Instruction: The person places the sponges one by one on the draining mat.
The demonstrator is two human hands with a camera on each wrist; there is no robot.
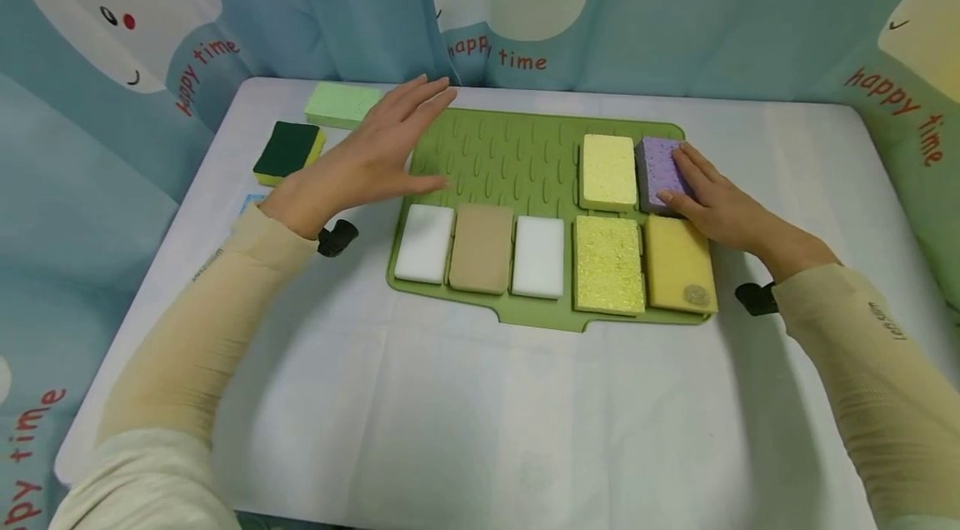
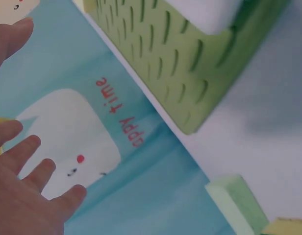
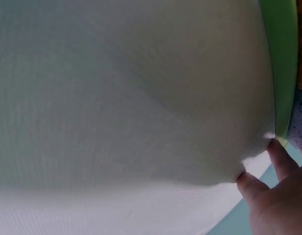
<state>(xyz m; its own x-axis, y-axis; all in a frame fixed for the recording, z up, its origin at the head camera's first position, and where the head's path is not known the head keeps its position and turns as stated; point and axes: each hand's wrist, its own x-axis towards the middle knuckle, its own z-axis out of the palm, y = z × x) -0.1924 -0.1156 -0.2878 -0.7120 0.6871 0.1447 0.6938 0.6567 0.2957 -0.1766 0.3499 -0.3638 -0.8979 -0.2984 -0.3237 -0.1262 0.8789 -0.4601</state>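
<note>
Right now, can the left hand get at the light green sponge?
Likely yes: the left hand is empty and close by, and nothing seems to stand between it and the light green sponge.

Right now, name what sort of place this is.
Probably a staged tabletop workspace: a white table, printed "happy time" curtains behind it, and sponges on a green mat.

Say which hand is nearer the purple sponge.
Right. The right hand touches the purple sponge; the left hand is farther left, near the left end of the green mat.
</note>
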